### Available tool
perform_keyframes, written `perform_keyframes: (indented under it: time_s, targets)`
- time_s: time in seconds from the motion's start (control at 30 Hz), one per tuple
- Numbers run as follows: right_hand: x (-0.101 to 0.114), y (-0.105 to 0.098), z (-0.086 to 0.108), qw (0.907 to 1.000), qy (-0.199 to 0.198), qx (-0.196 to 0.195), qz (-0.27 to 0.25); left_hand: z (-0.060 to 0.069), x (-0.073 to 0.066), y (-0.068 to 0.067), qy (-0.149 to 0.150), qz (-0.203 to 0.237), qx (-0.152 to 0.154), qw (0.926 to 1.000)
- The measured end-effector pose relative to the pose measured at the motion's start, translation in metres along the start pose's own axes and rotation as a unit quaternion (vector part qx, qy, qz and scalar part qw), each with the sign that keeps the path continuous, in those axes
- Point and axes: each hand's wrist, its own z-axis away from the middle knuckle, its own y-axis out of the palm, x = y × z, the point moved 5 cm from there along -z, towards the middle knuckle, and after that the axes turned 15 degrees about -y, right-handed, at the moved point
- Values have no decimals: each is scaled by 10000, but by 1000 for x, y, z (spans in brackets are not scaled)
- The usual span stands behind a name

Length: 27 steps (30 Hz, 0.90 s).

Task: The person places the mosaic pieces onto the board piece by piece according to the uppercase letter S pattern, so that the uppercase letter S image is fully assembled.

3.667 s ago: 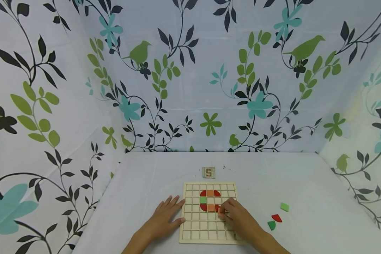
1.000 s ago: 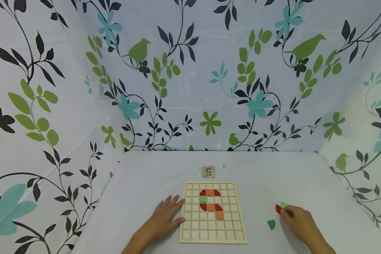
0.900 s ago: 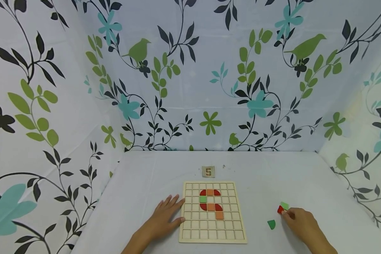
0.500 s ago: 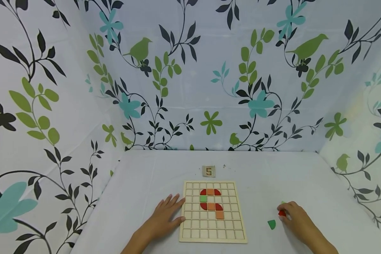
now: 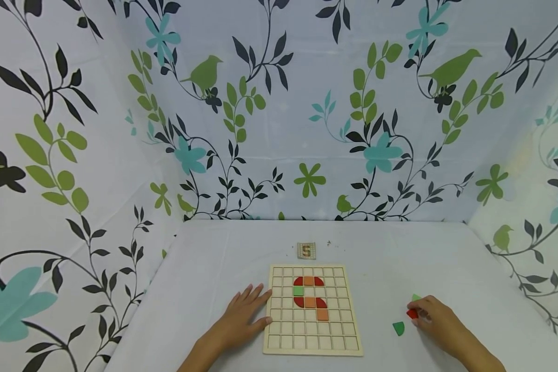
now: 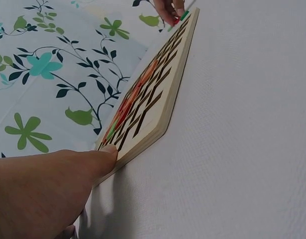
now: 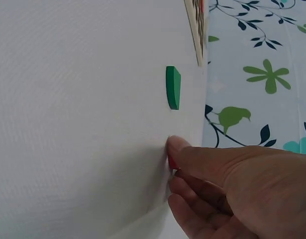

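Observation:
My left hand lies flat on the table, fingers spread, its fingertips and thumb touching the left edge of a wooden grid board. In the board's cells sit red rounded pieces, orange squares such as one at the lower end, and a light green square, forming a curved figure. To the right of the board, my right hand pinches a red quarter-round tile between thumb and fingers at the table surface. A dark green quarter-round tile lies beside it. A light green square tile is partly hidden behind the right hand.
A small pattern card showing a 5-like figure lies behind the board. Small dark specks are near it. A patterned cloth with leaves and birds stands behind and at both sides of the white table.
My right hand has left an orange square on the board and moved right to the loose tiles. It has taken hold of the red tile and turned it. The left hand has stayed put.

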Motion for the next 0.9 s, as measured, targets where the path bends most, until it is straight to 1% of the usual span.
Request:
perform_keyframes:
  time_s: [0.2, 0.33, 0.43, 0.57, 0.73, 0.83, 0.9]
  targets:
    - [-1, 4, -2, 9995, -44, -218, 239, 0, 0, -1, 23, 4, -13, 10000]
    - [0, 6, -9, 9990, -87, -307, 305, -1, 0, -2, 6, -2, -35, 10000]
    - [1, 8, -16, 9991, -68, -353, 241, 0, 0, -3, 1, 7, -32, 10000]
    - [5, 13, -30, 9996, 99, -252, -2, 0, 0, -3, 9, 1, -28, 10000]
    - [12, 23, -51, 9987, 469, 0, -173, 0, 0, -3, 1, 57, -16, 10000]
    - [22, 30, -61, 9985, 503, 27, -200, 1, -2, -3, 39, 80, -33, 10000]
    - [34, 34, -66, 9989, 399, -58, -219, 2, -2, -3, 41, 62, -52, 10000]
